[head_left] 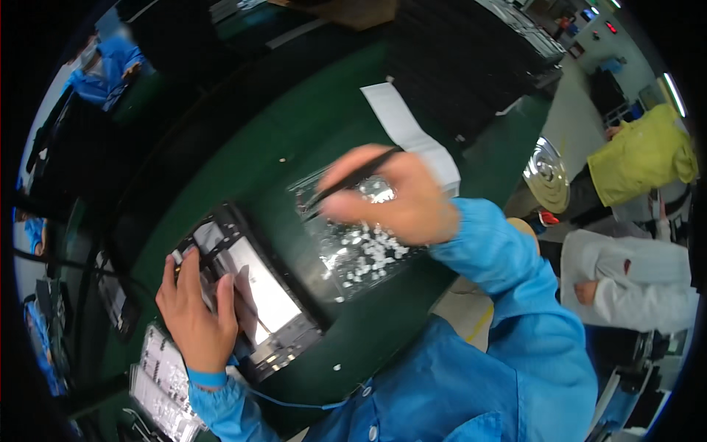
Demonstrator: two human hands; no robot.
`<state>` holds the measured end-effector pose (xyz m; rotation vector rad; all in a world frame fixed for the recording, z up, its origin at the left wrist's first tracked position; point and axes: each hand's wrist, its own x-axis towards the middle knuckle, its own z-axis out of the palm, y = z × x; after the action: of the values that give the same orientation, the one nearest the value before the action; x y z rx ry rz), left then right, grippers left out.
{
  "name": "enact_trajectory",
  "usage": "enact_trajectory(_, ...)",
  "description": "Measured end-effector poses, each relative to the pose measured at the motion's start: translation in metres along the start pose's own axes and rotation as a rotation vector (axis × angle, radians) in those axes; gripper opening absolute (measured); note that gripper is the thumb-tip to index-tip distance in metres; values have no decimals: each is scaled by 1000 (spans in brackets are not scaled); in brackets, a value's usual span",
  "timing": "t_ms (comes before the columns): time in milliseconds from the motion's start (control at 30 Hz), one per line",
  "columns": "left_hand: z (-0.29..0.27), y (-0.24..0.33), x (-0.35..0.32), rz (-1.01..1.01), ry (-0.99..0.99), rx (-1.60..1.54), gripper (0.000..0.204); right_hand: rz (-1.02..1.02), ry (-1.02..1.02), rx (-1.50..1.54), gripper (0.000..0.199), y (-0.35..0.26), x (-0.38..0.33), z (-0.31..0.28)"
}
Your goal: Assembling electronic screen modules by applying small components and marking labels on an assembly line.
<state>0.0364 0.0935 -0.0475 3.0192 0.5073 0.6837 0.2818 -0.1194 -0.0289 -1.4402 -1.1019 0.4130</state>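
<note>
Seen from the wearer's head, a person in a blue work jacket works with both bare hands at a dark green table [243, 177]. A flat, black-framed device [250, 283] lies slightly left of centre, tilted on the tabletop, with a bright white panel [266, 298] set inside its frame. The left hand [197, 317] rests on the device's left side, fingers spread and thumb reaching inward over the surface, steadying rather than clenched around it. A blue band [208, 379] circles that wrist, and a thin blue cord [294, 404] runs near it toward the jacket. The right hand [401, 199], blurred, grasps a slim black tool [357, 175] that slants down to the left; its exact kind is hard to tell. This hand is above a clear plastic sheet or bag [331, 265] just right of the device, scattered with many small white pieces [375, 254]. A long strip of white paper [409, 125] lies beyond the right hand. Pale, shiny packs [162, 365] sit at lower left. Around the edges are other people, one in yellow [641, 158], one in white [626, 280], some in blue [110, 62].
</note>
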Motion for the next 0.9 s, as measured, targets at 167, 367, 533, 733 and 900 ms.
enact_trajectory(167, -3, 121, 28, 149, -135, -581, 44, 277, 557, -89, 24, 43, -108, -135)
enact_trajectory(367, 94, 250, 48, 486, -164, -609, 42, 316, 416, -17, 25, 76, -120, -146)
enact_trajectory(533, 139, 263, 60, 473, -201, -454, 48, 316, 329, -31, 25, 97, -122, -154)
enact_trajectory(733, 139, 265, 67, 480, -235, -445, 50, 380, 226, -31, 25, 102, -118, -157)
enact_trajectory(900, 141, 263, 66, 474, -242, -431, 50, 365, 232, -57, 23, 103, -112, -154)
